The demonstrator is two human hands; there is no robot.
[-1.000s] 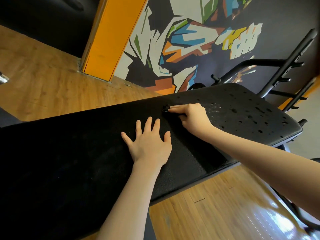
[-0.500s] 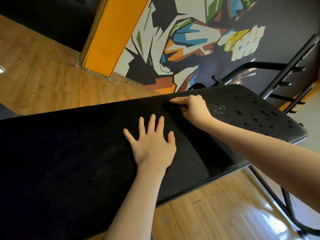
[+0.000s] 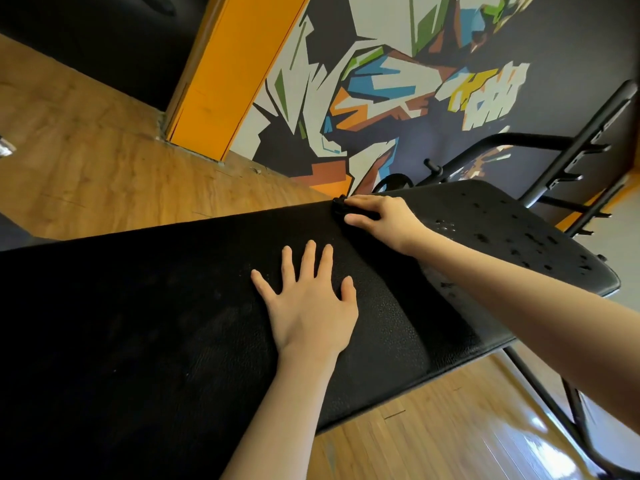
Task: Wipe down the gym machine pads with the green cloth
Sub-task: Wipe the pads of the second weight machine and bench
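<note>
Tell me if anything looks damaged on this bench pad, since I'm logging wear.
Yes: the black pad has many small dark pits or tears scattered over its right end, plus a pale scuffed patch beside the right hand. The part under the left hand looks intact.

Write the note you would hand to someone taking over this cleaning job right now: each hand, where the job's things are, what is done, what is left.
Left hand: flat, fingers spread, pressing on the black pad.
Right hand: at the pad's far edge, grip closed on a small dark wad, presumably the cloth; it looks dark here, its colour cannot be told.
Done: cannot tell which parts have been wiped.
Left: droplets and spots cover the pad's right end; wipe there, then the remaining surface.
</note>
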